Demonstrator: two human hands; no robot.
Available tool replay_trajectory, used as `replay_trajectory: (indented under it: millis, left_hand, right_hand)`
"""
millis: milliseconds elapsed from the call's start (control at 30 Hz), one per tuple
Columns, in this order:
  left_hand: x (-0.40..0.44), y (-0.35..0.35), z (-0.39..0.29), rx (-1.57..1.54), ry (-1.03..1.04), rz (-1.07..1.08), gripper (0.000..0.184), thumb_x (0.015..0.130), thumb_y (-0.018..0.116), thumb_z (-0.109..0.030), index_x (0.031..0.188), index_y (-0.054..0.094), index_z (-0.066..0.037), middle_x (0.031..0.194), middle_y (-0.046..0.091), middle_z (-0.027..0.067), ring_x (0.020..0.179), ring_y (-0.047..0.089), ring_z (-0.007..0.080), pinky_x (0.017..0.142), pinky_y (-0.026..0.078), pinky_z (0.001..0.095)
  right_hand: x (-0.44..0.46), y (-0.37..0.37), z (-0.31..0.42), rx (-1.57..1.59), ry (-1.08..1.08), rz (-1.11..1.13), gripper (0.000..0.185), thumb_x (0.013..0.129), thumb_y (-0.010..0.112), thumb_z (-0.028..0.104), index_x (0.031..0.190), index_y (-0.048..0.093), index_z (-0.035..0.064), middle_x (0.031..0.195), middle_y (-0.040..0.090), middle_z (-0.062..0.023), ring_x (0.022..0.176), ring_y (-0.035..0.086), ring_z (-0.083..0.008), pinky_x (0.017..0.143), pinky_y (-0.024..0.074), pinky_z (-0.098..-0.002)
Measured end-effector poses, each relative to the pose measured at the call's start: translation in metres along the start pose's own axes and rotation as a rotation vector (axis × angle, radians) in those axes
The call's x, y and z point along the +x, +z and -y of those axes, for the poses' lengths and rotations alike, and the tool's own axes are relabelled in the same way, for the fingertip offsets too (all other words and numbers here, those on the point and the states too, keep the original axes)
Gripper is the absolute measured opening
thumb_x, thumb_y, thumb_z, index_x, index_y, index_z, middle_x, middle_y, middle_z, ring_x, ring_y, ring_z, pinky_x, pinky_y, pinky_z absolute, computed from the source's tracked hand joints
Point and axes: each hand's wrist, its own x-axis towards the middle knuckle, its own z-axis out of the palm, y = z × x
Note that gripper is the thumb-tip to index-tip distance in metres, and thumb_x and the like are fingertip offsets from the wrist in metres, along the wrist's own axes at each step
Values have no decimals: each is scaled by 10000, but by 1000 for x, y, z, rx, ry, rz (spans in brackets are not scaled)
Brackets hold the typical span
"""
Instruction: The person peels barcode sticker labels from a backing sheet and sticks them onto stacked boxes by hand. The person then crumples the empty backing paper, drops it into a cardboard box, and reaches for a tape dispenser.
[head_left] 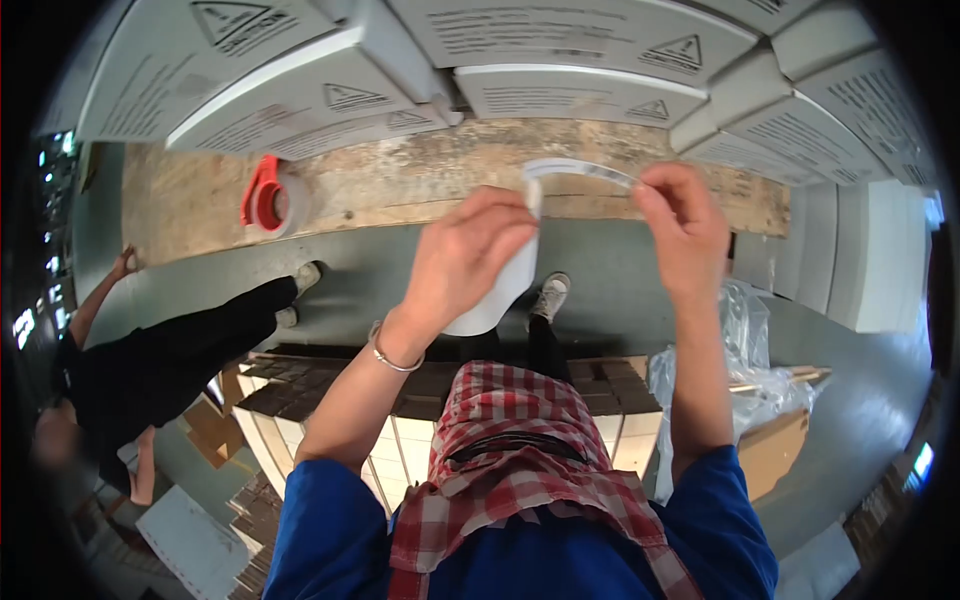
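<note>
My left hand (468, 255) is closed on a white sheet (507, 288) that hangs below its fingers. From the top of that sheet a narrow white strip with dark print (580, 168) bows over to the right. The strip's far end is pinched between the thumb and forefinger of my right hand (686, 225). Both hands are in front of the near edge of the wooden table (420, 175). Whether strip and sheet are one piece, I cannot tell.
White printed boxes (580, 95) line the table's far side. A red tape dispenser (268, 200) sits on the left. Another person (150, 350) stands at the left end. Stacked cartons (400, 440) are close to my body, and clear plastic wrap (735, 340) lies at right.
</note>
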Motion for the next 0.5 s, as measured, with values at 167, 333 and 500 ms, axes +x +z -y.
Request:
replay_trajectory:
  millis: [167,333,500]
  left_hand:
    - [11,17,-7,-284,-300,-197,109,823,657,-101,919,625,-60,1022,641,56,788,623,219,675,492,305]
    - [18,24,3,-309,-309,-299,84,820,660,-90,853,598,-45,1035,634,61,827,607,197,694,477,287]
    - [28,33,28,-136,-154,-281,80,812,662,-65,858,600,-45,1045,631,58,843,606,178,689,471,284]
  right_hand:
    - [1,5,-14,-73,-37,38,64,855,627,8,910,595,14,830,574,23,731,511,-39,666,424,-187]
    - [2,12,-28,-78,-43,76,55,858,624,19,906,598,18,832,582,21,736,515,-49,691,437,-201]
    - [6,13,-45,-168,-66,85,65,859,626,32,915,598,16,833,592,14,734,516,-57,699,442,-208]
